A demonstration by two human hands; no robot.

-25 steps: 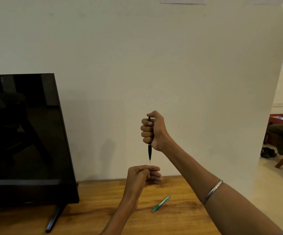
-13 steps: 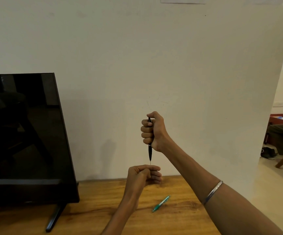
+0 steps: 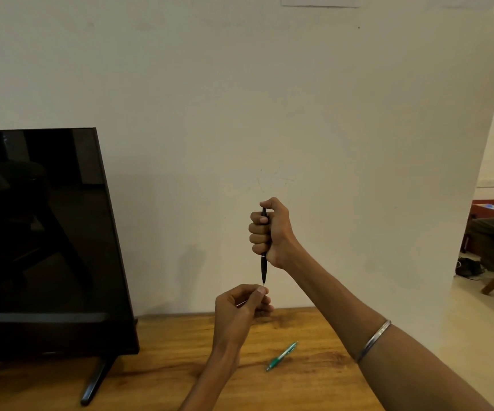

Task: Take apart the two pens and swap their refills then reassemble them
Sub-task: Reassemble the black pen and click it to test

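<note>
— What is seen to carry the things?
— A wooden table [image 3: 314, 390], brown and grained, is set against a pale wall; its far edge is met by the wall's foot.
— What is laid on it?
— A green pen [image 3: 281, 356] is laid flat on the boards, slanted, right of the middle; a black monitor [image 3: 41, 238] is stood on the left part, borne on a dark stand foot [image 3: 93, 384]; the two are kept well apart.
</note>
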